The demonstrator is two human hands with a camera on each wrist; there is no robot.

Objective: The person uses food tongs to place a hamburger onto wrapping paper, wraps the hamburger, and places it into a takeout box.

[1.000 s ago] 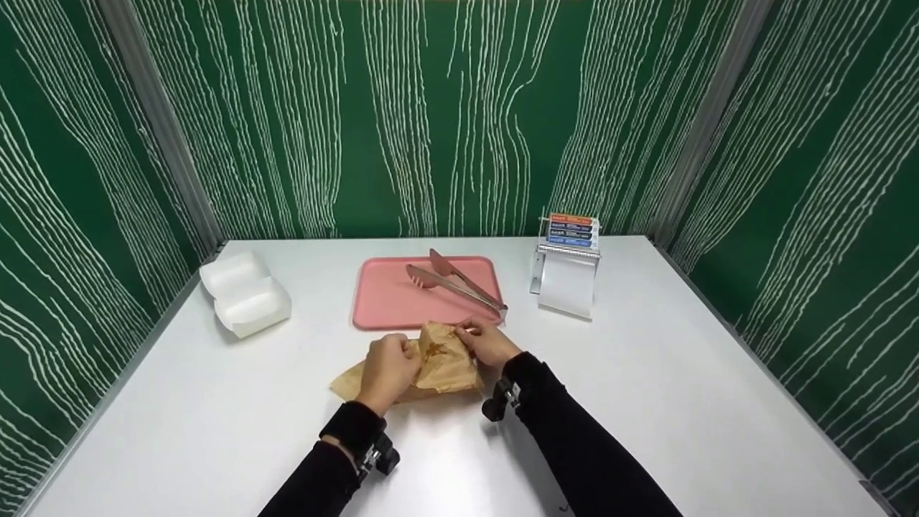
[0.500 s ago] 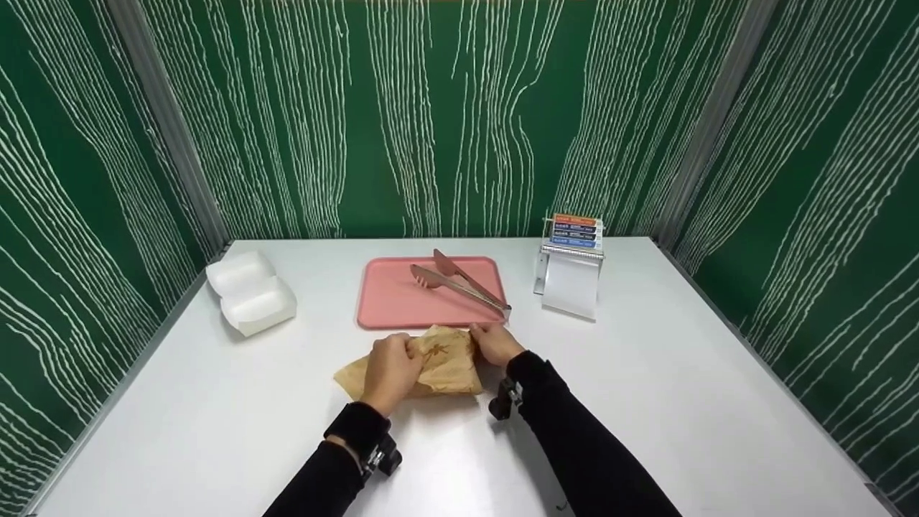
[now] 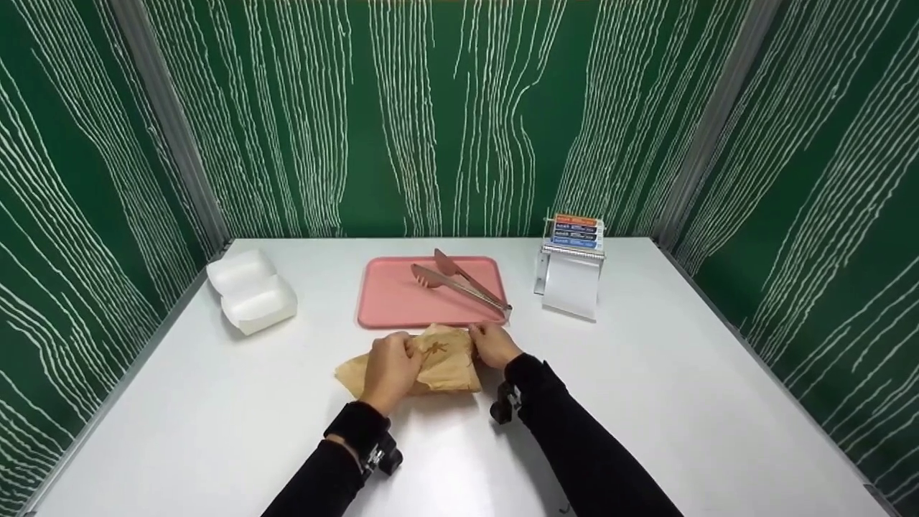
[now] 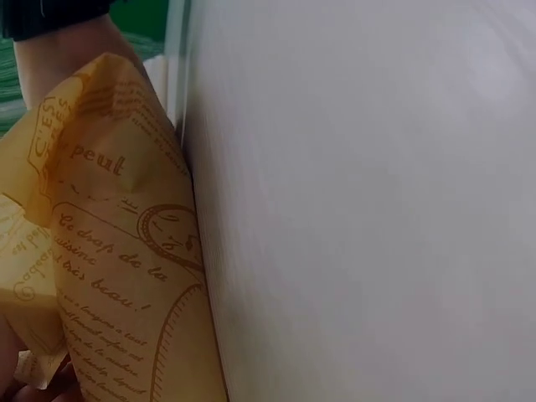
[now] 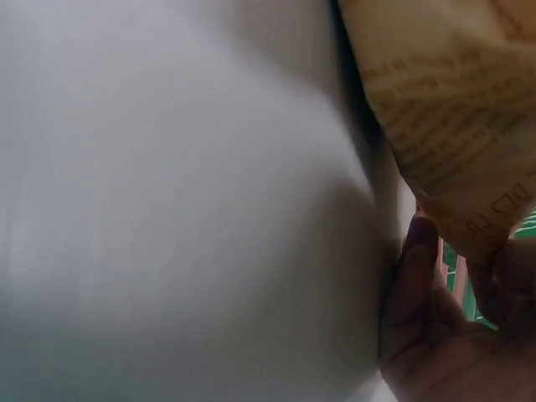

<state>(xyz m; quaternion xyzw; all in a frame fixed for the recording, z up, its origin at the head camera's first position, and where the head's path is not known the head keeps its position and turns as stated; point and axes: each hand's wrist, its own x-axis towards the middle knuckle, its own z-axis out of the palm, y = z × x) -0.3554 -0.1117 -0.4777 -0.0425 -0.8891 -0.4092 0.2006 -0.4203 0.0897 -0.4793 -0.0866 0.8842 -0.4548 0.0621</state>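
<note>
A brown greaseproof wrapping paper (image 3: 449, 370), folded into a bulky packet, sits on the white table in front of the pink tray. My left hand (image 3: 391, 366) grips its upper side at the left of the middle, fingers curled in. At the far right corner my right hand (image 3: 495, 345) pinches the paper's edge between thumb and fingers. Brown French lettering covers the paper (image 4: 126, 251) in the left wrist view. In the right wrist view, the right fingers (image 5: 410, 276) hold a pointed corner of the paper (image 5: 452, 109). Whatever lies inside is hidden.
Metal tongs (image 3: 467, 291) lie spread on the pink tray (image 3: 380, 301) beyond the packet. An opened white takeout box (image 3: 258, 305) stands at the back left. A dispenser (image 3: 571, 276) with a white roll and stacked colourful boxes (image 3: 574, 230) stands at the back right.
The raised flap of the paper has come down and flattened between the hands. My right hand has shifted slightly along the paper's edge; the left keeps its grip.
</note>
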